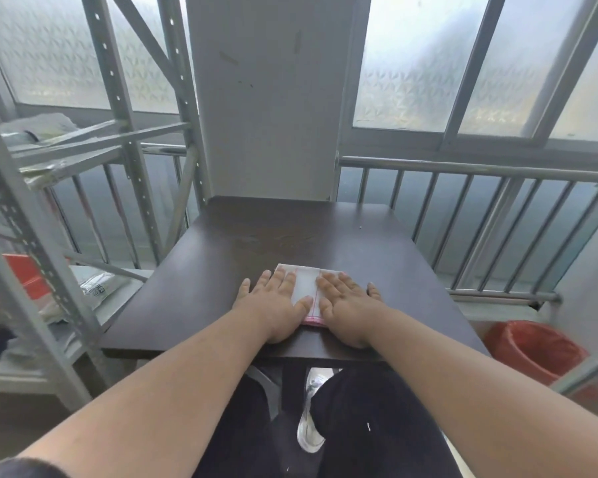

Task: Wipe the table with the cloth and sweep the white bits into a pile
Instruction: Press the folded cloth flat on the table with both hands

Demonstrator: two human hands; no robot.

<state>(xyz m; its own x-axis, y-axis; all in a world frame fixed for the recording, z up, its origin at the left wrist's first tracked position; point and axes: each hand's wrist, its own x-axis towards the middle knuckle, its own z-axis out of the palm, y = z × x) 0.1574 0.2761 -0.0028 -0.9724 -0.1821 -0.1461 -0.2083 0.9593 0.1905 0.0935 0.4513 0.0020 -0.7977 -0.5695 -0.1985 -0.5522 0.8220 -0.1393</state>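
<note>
A folded white cloth with a pink edge lies flat on the dark brown table, near its front edge. My left hand presses flat on the cloth's left side, fingers straight and spread. My right hand presses flat on its right side in the same way. One tiny white bit lies on the table at the far right. No other white bits show on the tabletop.
A grey metal shelf rack stands close at the left with bags on it. A red bin sits on the floor at the right. A railing and a white pillar are behind the table.
</note>
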